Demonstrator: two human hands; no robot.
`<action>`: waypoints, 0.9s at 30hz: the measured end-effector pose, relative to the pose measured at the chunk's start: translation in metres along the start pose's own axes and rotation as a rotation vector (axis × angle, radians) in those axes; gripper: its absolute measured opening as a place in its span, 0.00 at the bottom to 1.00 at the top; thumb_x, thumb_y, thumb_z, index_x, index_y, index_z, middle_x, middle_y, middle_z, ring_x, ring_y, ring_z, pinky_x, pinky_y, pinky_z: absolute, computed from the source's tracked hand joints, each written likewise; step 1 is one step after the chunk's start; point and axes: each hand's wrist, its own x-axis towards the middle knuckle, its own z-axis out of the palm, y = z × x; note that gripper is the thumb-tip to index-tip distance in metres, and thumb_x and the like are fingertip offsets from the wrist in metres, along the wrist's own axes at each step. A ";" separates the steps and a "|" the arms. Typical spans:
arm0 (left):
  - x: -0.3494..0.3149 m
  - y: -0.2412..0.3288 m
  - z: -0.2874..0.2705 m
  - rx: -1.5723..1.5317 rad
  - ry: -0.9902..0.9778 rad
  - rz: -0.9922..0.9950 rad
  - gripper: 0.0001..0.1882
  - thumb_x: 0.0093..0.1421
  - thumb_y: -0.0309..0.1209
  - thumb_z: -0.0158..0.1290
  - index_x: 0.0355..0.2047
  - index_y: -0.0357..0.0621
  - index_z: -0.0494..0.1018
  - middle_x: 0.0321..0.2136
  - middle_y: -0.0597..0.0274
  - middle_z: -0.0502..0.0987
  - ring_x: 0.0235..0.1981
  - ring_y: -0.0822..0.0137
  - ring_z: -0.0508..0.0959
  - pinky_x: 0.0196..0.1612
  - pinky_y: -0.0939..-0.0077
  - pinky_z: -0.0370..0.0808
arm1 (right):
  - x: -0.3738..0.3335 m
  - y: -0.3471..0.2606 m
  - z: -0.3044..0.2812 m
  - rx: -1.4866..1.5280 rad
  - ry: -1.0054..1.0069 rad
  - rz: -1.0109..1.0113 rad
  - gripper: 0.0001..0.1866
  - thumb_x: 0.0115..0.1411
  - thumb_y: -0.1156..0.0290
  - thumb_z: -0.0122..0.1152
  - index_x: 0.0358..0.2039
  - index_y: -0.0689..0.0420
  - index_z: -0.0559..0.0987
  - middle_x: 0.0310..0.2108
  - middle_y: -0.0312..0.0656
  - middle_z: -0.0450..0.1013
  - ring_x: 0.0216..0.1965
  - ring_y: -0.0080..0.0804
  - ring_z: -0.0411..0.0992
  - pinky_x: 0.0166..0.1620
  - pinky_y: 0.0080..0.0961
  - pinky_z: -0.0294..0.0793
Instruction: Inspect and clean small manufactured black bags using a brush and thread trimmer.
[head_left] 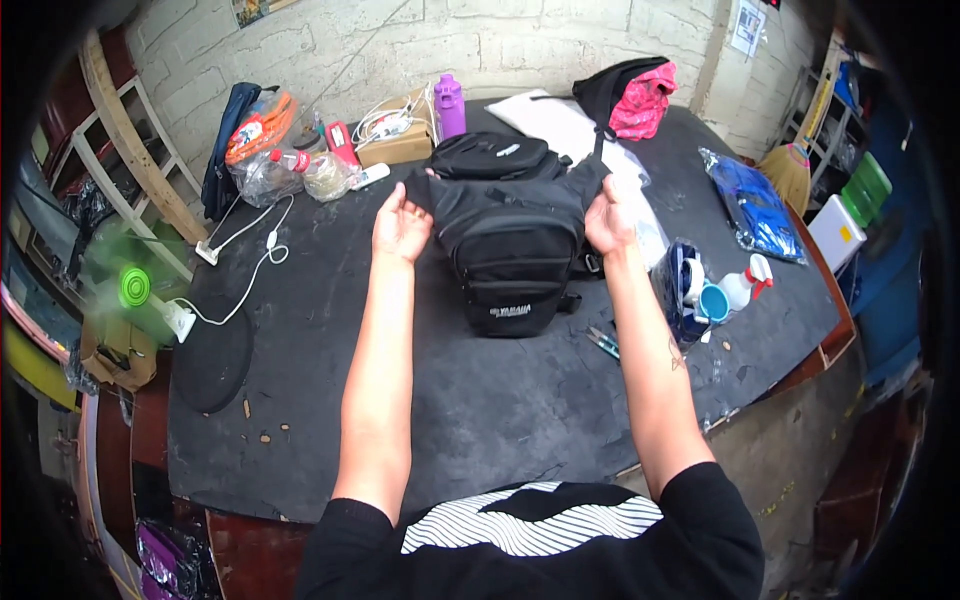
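Note:
A black waist bag with zipped pockets and pale lettering near its bottom is held up at its two upper corners, over the middle of the table. My left hand grips the left side wing, thumb up and palm turned partly upward. On the other side, my right hand pinches the right wing; the fingertips of both hands are partly hidden by the fabric. Directly behind lies a second black bag. A dark strap and buckle hang near my right wrist.
On the dark table stand a purple bottle, a cardboard box with white cable, and a spray bottle. Small snips lie by my right forearm. A blue plastic-wrapped package and a pink-black bag sit farther right.

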 end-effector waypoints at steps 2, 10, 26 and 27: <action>-0.002 0.012 0.002 0.435 0.340 -0.205 0.23 0.58 0.43 0.51 0.47 0.39 0.64 0.49 0.47 0.67 0.49 0.50 0.68 0.51 0.58 0.66 | -0.017 0.003 0.033 -0.051 0.055 0.013 0.26 0.66 0.55 0.38 0.56 0.62 0.63 0.56 0.42 0.64 0.59 0.35 0.59 0.64 0.35 0.50; -0.060 -0.026 0.155 1.182 -0.380 -0.036 0.13 0.58 0.35 0.53 0.34 0.36 0.75 0.30 0.65 0.77 0.34 0.77 0.73 0.40 0.81 0.69 | -0.041 0.023 0.107 -0.714 -0.160 -0.072 0.08 0.57 0.68 0.59 0.30 0.60 0.78 0.28 0.35 0.74 0.31 0.20 0.68 0.37 0.18 0.67; -0.099 0.071 0.089 0.776 -0.416 -0.126 0.14 0.60 0.40 0.49 0.28 0.42 0.73 0.22 0.69 0.75 0.18 0.79 0.70 0.21 0.87 0.64 | -0.046 -0.082 0.080 -1.215 0.123 -0.666 0.28 0.36 0.94 0.47 0.41 0.61 0.73 0.29 0.35 0.71 0.32 0.21 0.70 0.37 0.16 0.70; -0.099 0.073 0.064 0.775 -0.447 -0.140 0.14 0.60 0.40 0.50 0.27 0.42 0.73 0.22 0.68 0.76 0.19 0.79 0.71 0.22 0.87 0.65 | -0.045 -0.091 0.066 -1.298 0.174 -0.632 0.27 0.36 0.93 0.47 0.40 0.61 0.73 0.28 0.36 0.71 0.33 0.21 0.70 0.37 0.15 0.69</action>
